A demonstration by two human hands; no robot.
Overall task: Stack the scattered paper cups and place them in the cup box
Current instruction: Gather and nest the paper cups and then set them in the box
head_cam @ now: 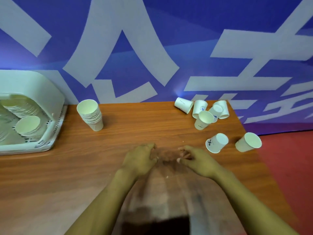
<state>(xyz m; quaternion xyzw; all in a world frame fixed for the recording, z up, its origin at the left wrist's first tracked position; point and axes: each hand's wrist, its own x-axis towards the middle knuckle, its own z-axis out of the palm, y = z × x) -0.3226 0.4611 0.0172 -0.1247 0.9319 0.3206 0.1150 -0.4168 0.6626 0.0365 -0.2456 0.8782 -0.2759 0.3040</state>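
**Between picks: hands empty, loose cups outstanding on the right**

Step in hand, as judged: gathering of scattered cups, with no cup presently held. Left hand [140, 158] and right hand [196, 160] low over the middle of the brown wood-grain table [135, 133], close together, fingers loosely curled around nothing visible. Fingertips blurred; touching the table or just above it, cannot tell.

Location of task items:
- Tall upright stack of nested white paper cups [90, 114] at the rear of the table, left of centre, just beside the box but outside it.
- Cluster of loose white paper cups [203, 112] at the rear right, tumbled against one another, some on their sides, some mouth-up.
- White paper cup with a dark printed mark, lying tilted [216, 143], nearest the right hand.
- Plain white paper cup, tilted [249, 142], at the right edge of the table.

Containers: pale green rounded plastic cup box [42, 92] at far left, open toward the camera. Inside, leaning rows of nested white cups, mouths visible; count not readable.

Next move, as judged: reach right to the nearest tilted cup, grip at the wall without crushing the rim, nest it with others mouth-up, then carry the stack across to the box.
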